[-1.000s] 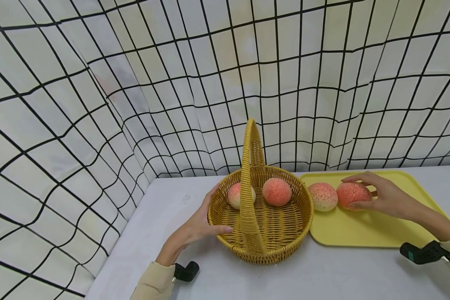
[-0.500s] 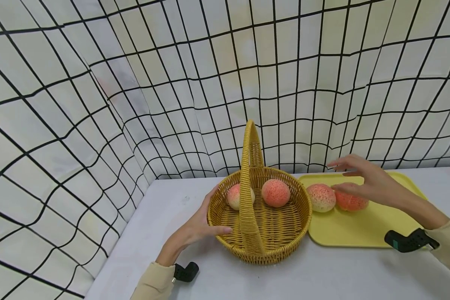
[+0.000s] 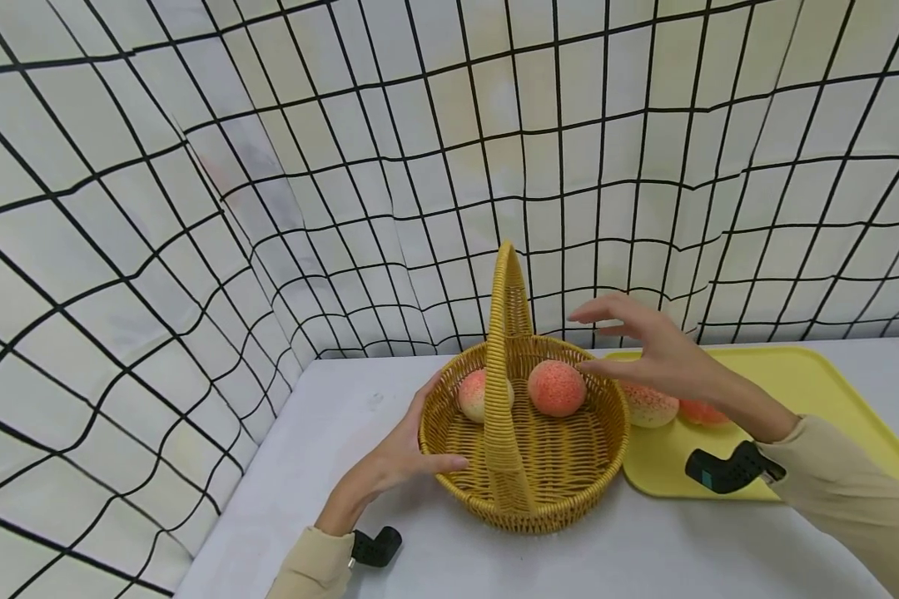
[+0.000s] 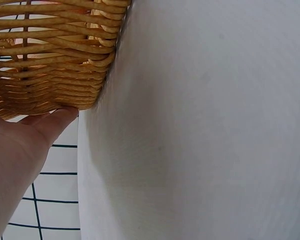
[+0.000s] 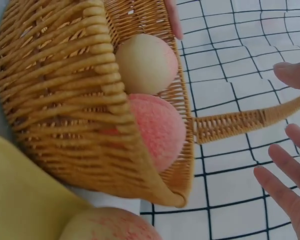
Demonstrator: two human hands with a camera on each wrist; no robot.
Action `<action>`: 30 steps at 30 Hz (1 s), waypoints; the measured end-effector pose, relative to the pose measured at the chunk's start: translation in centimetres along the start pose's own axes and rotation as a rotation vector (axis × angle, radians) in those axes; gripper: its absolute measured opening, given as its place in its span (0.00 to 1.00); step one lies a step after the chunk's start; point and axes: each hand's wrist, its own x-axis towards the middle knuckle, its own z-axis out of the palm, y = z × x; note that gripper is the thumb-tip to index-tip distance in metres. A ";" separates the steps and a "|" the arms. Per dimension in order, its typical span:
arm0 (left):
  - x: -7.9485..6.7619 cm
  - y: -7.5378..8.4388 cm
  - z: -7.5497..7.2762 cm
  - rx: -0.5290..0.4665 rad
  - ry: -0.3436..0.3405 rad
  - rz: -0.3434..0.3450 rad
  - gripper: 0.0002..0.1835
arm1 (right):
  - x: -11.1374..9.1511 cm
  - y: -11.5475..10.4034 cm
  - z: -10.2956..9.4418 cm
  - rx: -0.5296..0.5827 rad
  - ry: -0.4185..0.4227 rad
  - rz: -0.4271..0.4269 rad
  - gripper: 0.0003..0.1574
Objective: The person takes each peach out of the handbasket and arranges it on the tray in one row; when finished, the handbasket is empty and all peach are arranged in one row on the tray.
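Note:
A tan wicker basket (image 3: 526, 517) with a tall arched handle stands upright on the table. My left hand (image 3: 399, 453) holds its left side, thumb over the rim and fingers along the outer wall. Inside lie two peaches: a pale pink one (image 3: 472, 396), partly behind the handle, and a redder peach (image 3: 557, 388) to its right. Above the basket's right rim hovers my right hand (image 3: 659, 349), fingers spread, holding nothing. Below it, a speckled peach (image 3: 648, 408) and a red peach (image 3: 702, 413) sit on the yellow tray (image 3: 794, 374), both partly hidden by the hand and forearm.
The tray lies against the basket's right side on a white-covered table (image 3: 569, 566). White cloth with a black grid (image 3: 419, 166) hangs behind and to the left. The basket handle (image 3: 500, 333) rises high between the hands.
My right hand has let go of the red peach, which stays on the tray, and has risen and moved left to the basket's right rim. The left hand keeps its hold.

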 end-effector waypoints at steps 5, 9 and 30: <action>0.1 0.1 0.1 -0.005 -0.001 0.003 0.70 | 0.5 1.0 1.8 0.031 -0.034 0.011 0.30; 0.2 0.2 0.2 0.004 0.002 0.001 0.70 | 0.4 2.0 3.1 0.049 -0.074 0.045 0.29; -0.1 0.4 0.2 0.007 0.023 -0.027 0.71 | 0.6 2.8 6.2 0.046 -0.243 0.119 0.31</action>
